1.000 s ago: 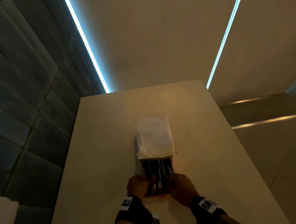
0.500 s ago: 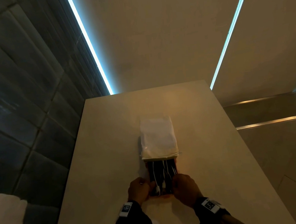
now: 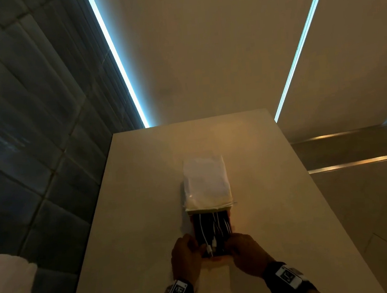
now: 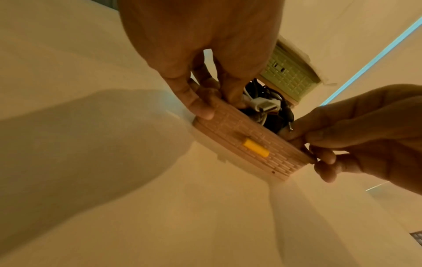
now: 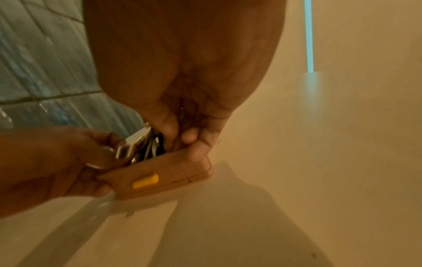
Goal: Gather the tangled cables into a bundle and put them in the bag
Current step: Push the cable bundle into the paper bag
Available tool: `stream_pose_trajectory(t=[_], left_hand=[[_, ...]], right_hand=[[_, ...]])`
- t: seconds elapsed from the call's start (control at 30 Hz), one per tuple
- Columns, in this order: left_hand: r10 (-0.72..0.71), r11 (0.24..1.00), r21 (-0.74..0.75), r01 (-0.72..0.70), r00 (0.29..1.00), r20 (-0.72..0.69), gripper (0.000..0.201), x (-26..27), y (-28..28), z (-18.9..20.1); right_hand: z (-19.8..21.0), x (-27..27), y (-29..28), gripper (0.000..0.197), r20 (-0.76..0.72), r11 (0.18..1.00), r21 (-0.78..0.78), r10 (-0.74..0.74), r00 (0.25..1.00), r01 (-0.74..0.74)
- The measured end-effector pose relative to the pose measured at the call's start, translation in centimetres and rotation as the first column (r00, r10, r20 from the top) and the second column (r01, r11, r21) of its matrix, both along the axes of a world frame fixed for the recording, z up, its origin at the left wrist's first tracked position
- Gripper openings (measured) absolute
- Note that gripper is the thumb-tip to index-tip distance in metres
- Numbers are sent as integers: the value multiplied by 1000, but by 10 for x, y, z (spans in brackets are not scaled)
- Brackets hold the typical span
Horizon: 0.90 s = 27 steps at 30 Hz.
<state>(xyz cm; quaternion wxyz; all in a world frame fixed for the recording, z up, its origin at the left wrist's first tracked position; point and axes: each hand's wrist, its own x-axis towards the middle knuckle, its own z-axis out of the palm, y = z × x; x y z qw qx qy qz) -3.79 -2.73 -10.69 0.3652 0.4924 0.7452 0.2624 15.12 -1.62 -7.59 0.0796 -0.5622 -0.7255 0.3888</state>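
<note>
Both hands, left hand (image 3: 186, 254) and right hand (image 3: 245, 248), pinch the case (image 4: 251, 144) edge; cables (image 3: 211, 228) run lengthwise toward 12 o'clock (bag (image 3: 206, 183) sits there).

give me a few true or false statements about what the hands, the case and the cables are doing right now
1. Both hands grip the near end of the case. True: the left hand and the right hand pinch the near corners of the case.
2. The cables are spread loose over the table. False: the cables sit bundled inside the open case, which lies on the table.
3. A yellow tab shows on the case's near wall. True: the yellow tab sits near the middle of that wall.
4. The white bag lies nearer the person than the case. False: the white bag lies beyond the case's far end.
</note>
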Motion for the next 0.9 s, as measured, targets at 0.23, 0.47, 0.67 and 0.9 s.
stream_pose_trajectory(t=[0.23,0.47,0.67,0.9], left_hand=[[-173,984,64,169,983,55,17,-12,-7,12],[-193,980,37,196,978,-76,22,-3,-7,18],[-153,988,-32,149,958,-243,19,7,0,8],[-227,973,22,229,971,-71,27,-3,-4,1]], right_hand=[[-4,5,-2,45,-166,970,-13,-241,956,243],[-10,-9,0,37,-107,900,-200,-412,905,386],[-9,-3,2,24,-119,901,-248,-393,912,356],[-2,-9,2,43,-115,892,-212,-428,896,399]])
